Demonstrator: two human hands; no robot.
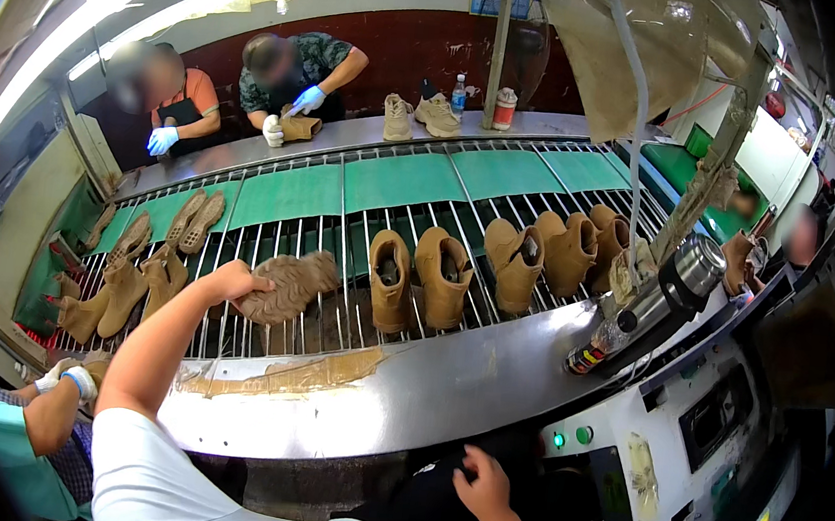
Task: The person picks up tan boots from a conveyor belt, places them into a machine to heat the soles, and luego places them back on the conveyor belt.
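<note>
My left hand (234, 283) reaches over the metal rods of the conveyor and grips a brown shoe sole (290, 288) by one end, its tread pattern facing up. To the sole's right stand several tan boots (390, 280) in a row on the rods. On its left are more tan boots (123, 294), with loose brown soles (202, 220) farther back on the green strip. Near my body, in front of the steel edge (446, 384), my right hand (484, 483) hangs with fingers loosely bent and apart, holding nothing.
Across the conveyor (496, 174), two people work; one gloved hand (308, 100) is on a tan boot. A co-worker's gloved hand (79, 384) is close on my left. A steel flask (688, 271) and a control panel (607, 480) with green buttons stand on the right.
</note>
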